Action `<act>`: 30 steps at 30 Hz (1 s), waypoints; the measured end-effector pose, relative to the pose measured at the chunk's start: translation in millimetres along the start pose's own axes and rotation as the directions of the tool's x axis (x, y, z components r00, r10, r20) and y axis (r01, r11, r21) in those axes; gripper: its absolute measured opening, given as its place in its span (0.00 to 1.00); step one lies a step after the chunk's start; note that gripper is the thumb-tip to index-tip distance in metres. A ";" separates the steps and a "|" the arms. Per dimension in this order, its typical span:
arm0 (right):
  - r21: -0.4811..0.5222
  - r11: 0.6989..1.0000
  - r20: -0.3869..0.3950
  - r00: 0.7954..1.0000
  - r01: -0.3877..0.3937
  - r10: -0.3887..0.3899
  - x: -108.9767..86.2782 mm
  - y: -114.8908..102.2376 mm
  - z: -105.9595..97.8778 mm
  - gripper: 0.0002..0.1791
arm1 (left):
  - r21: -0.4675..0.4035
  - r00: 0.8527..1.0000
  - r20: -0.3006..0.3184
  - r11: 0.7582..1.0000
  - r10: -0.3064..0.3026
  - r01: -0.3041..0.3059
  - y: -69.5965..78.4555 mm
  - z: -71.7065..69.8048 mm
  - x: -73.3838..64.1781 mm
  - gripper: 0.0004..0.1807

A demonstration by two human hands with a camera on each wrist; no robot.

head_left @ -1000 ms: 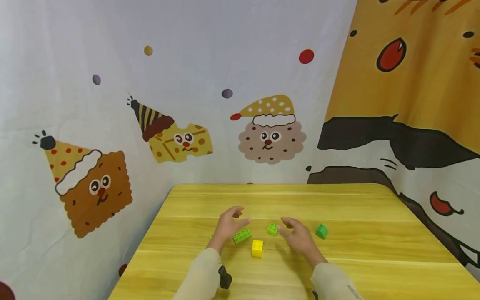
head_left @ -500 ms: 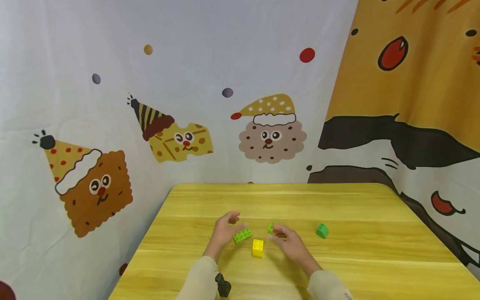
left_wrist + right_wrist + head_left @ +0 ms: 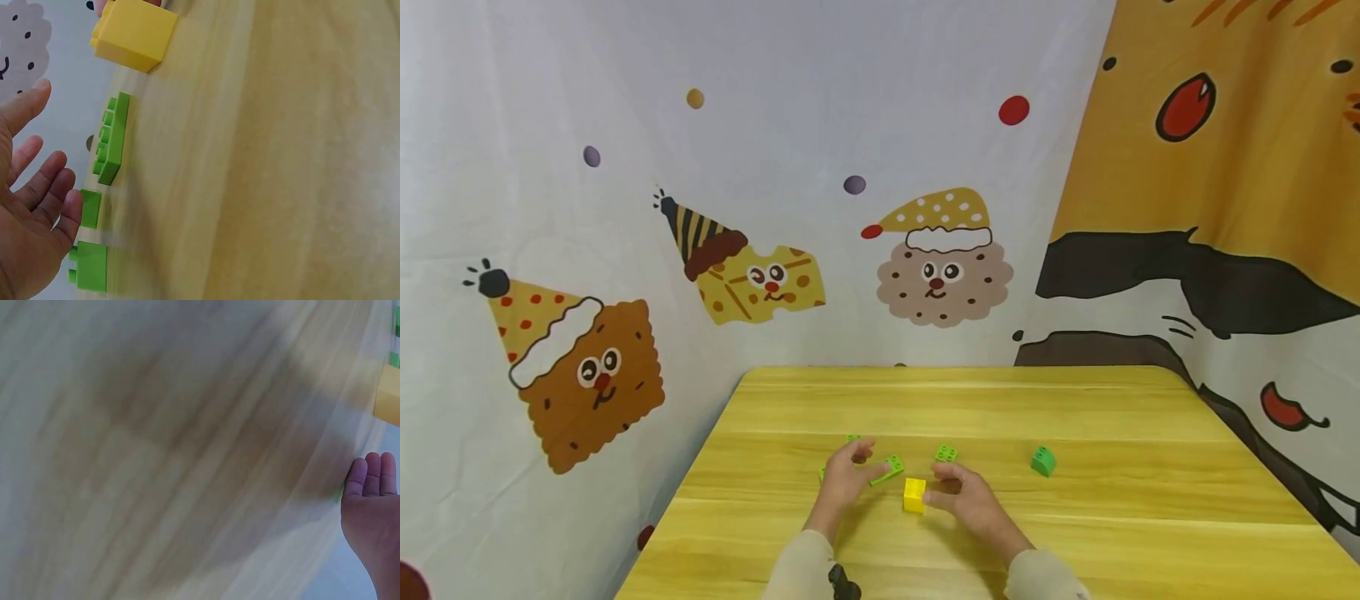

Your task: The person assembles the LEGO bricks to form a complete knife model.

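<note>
A yellow block [image 3: 914, 495] stands on the table between the two hands. My right hand [image 3: 968, 502] is just to its right, fingers loosely bent, with the thumb tip at the block's edge; whether it touches cannot be told. In the right wrist view a gap shows between the visible fingers [image 3: 371, 475] and the block. To the left, my left hand [image 3: 844, 483] hovers with spread fingers, holding nothing. It partly covers a long light-green brick [image 3: 891, 468]. In the left wrist view, two smaller green bricks, one nearer [image 3: 92, 267] and one farther [image 3: 90, 209], lie beside that hand.
Beyond the right hand lies a small light-green brick [image 3: 946, 453]. Farther right is a darker green brick with a curved side [image 3: 1042, 462]. Everything lies on a wood-grain table [image 3: 1112, 417], with a cartoon-printed cloth [image 3: 820, 125] hanging behind it.
My right hand has moved left and nearer, from the small green brick to the yellow block. The left hand has drawn back slightly, uncovering a green brick behind it.
</note>
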State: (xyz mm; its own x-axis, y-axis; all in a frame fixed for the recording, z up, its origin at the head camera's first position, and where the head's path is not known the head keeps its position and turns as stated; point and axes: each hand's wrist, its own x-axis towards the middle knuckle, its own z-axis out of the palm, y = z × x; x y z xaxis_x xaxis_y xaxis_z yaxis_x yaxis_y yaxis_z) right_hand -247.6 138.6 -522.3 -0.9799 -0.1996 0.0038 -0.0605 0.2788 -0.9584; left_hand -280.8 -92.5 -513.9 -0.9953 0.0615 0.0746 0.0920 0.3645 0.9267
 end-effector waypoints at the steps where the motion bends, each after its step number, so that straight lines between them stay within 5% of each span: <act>1: -0.001 1.000 -0.001 1.000 0.001 -0.001 0.2 0.7 0.8 0.36 | 0.001 1.000 -0.005 1.000 0.005 -0.005 -0.1 0.4 -0.7 0.31; 15: -0.054 0.999 -0.036 0.999 0.008 -0.009 3.0 7.7 14.0 0.33 | -0.009 0.999 -0.035 1.000 0.025 -0.026 -12.3 3.1 -6.4 0.30; 30: -0.069 0.998 -0.080 0.997 0.012 -0.018 5.5 10.1 19.6 0.28 | 0.050 0.998 -0.052 0.999 0.021 -0.018 -25.8 7.4 2.8 0.27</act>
State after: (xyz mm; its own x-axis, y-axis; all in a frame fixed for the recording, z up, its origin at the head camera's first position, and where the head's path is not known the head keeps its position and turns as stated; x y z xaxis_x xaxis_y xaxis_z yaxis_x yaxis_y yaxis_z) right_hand -249.9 121.9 -537.6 -0.9907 -0.1285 0.0439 -0.0857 0.3408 -0.9362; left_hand -285.8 -94.8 -540.4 -0.9934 0.0210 0.1126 0.1113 0.4094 0.9056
